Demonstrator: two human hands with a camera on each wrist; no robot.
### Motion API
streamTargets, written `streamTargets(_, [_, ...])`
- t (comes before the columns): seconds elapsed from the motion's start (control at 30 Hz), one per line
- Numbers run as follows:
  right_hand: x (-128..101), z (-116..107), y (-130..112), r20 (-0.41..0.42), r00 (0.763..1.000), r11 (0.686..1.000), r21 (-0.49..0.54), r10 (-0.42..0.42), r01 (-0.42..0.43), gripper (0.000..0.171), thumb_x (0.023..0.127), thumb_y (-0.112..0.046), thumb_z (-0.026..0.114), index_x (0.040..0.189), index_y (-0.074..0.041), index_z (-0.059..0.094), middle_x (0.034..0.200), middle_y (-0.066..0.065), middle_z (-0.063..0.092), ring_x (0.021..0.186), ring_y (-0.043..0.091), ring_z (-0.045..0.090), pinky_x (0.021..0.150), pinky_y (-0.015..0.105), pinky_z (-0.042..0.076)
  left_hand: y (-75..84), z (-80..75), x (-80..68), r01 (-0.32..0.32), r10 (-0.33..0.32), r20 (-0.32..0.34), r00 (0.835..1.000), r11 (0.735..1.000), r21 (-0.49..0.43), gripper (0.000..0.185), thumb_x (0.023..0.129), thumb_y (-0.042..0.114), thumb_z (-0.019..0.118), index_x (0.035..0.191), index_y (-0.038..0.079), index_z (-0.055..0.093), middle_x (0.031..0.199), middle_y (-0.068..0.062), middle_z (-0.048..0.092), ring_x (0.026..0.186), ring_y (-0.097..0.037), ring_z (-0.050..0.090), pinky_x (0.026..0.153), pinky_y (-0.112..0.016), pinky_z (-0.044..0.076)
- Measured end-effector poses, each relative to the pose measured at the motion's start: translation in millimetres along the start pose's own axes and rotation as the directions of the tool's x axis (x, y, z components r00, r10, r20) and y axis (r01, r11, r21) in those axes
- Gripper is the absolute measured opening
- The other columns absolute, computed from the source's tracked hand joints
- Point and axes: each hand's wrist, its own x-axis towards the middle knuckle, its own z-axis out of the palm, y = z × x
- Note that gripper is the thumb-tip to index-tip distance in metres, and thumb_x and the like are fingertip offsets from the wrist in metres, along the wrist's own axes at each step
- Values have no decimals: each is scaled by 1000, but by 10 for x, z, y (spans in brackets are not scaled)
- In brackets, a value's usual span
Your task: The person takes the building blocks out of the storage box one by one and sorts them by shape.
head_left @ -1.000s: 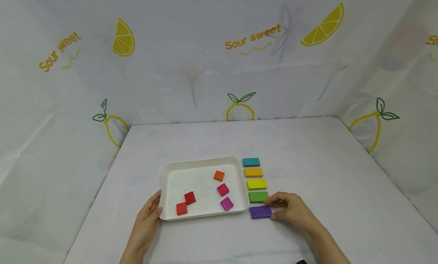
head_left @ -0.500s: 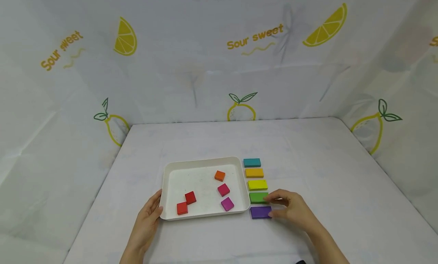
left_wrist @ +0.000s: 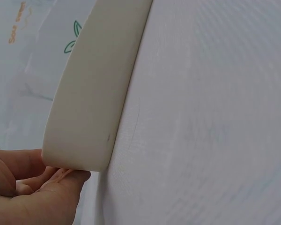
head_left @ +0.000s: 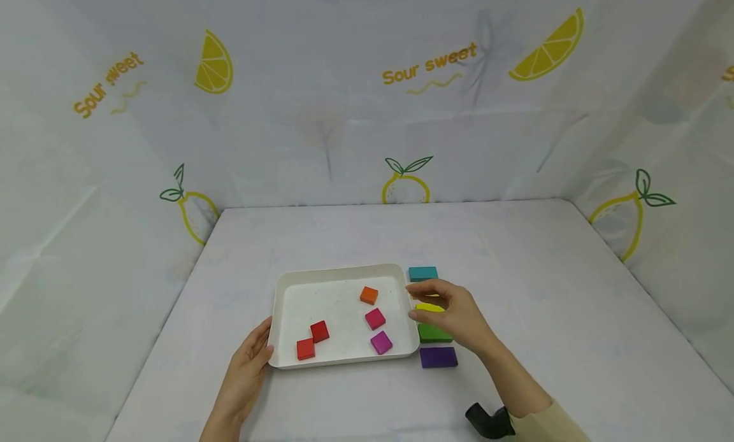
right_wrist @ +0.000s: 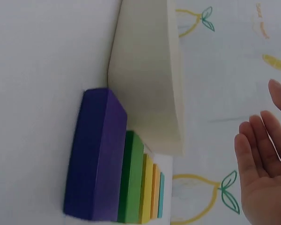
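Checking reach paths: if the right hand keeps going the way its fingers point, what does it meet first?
The right hand hovers over the row of bars, fingers pointing left. Likely first: the white tray, its right rim, then the orange block inside. The hand's height is unclear, so it may pass above the rim.

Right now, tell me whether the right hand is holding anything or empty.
Empty. The right hand shows a bare palm with relaxed fingers, hovering above the yellow block beside the tray.

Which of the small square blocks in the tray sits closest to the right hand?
The orange block, at the tray's far right, nearest the right hand. The pink, magenta and two red blocks lie farther off.
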Motion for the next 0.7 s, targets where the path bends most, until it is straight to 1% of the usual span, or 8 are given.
streamTargets(0.13, [130, 155, -77, -15, 1000, 999, 44, 5, -5, 45, 82, -21, 80, 124, -12, 65, 126, 14, 68, 120, 38, 63, 98, 45, 56, 2, 1, 7, 11, -11, -6, 1000, 1000, 2, 56, 105, 6, 37, 157, 5, 16, 167, -17, 12, 154, -31, 14, 97, 0, 38])
streamTargets(0.23, [238, 285, -96, -23, 1000, 996, 87, -4, 6, 47, 82, -15, 80, 125, -10, 65, 127, 18, 66, 120, 38, 62, 100, 49, 53, 7, 1, 8, 21, -21, -8, 1000, 1000, 8, 56, 105, 6, 36, 157, 7, 17, 167, -16, 13, 154, -29, 14, 96, 0, 38])
streamTargets(0.33, [360, 418, -80, -50, 999, 993, 118, -6, 11, 48, 81, -8, 79, 126, -7, 64, 127, 18, 66, 119, 34, 62, 103, 47, 52, 9, -1, 5, 22, -22, -9, 1000, 1000, 12, 56, 105, 6, 37, 157, 7, 17, 167, -17, 13, 154, -29, 15, 96, 0, 38])
streamTargets(0.43, [485, 542, -20, -78, 997, 994, 109, 6, 2, 49, 81, -6, 79, 127, -5, 64, 126, 16, 67, 118, 30, 62, 103, 41, 52, 9, -4, 3, 15, -15, -4, 1000, 1000, 12, 56, 105, 7, 38, 157, 6, 17, 167, -17, 13, 154, -30, 14, 97, 0, 39])
streamTargets(0.53, [605, 652, 47, -89, 995, 995, 90, 47, -39, 48, 81, -6, 79, 126, -5, 64, 125, 14, 67, 117, 28, 63, 103, 37, 53, 7, -6, 3, 10, -10, -1, 1000, 1000, 12, 56, 105, 7, 38, 157, 6, 17, 166, -18, 13, 154, -30, 14, 97, 0, 38])
streamTargets(0.6, [673, 710, 84, -90, 993, 995, 64, 77, -72, 47, 81, -7, 79, 125, -7, 65, 124, 11, 67, 116, 26, 63, 103, 37, 53, 3, -8, 3, 10, -10, 1, 1000, 1000, 9, 57, 105, 7, 39, 157, 5, 16, 167, -18, 12, 154, -31, 13, 97, 0, 38])
streamTargets(0.7, [742, 764, 103, -90, 991, 995, 27, 100, -97, 44, 81, -5, 78, 124, -5, 66, 123, 10, 66, 114, 26, 63, 103, 39, 53, -4, -8, 4, 15, -15, 3, 1000, 1000, 5, 58, 104, 7, 40, 157, 5, 16, 167, -18, 11, 153, -32, 12, 97, 0, 38])
